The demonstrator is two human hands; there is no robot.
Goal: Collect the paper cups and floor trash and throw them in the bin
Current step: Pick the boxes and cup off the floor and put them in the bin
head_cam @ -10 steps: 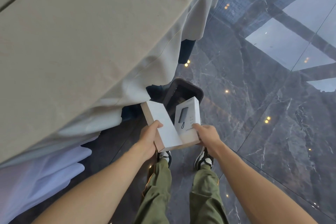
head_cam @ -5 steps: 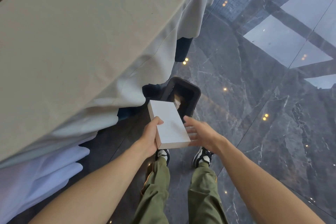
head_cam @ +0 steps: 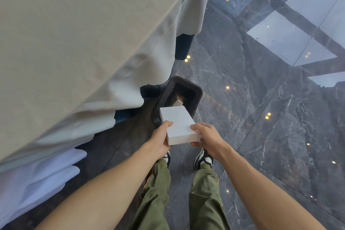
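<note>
A plain white cardboard box point(head_cam: 178, 125) is held flat between both hands just in front of my feet. My left hand point(head_cam: 160, 138) grips its left edge with the thumb on top. My right hand point(head_cam: 206, 135) holds its right near corner, thumb on top and fingers underneath. Directly beyond the box stands a dark rectangular bin point(head_cam: 194, 89) on the floor, its mouth open upward. Inside the bin a pale box-shaped piece of trash point(head_cam: 177, 101) shows. No paper cups are visible.
A table draped in a beige cloth point(head_cam: 84, 33) fills the left and hangs close to the bin. White fabric point(head_cam: 37, 177) lies at lower left. A dark table leg point(head_cam: 183, 46) stands behind the bin. Glossy dark marble floor point(head_cam: 261, 108) spreads to the right.
The printed box that my right hand held has gone into the bin. My right hand then came back and took hold of the white box with my left hand.
</note>
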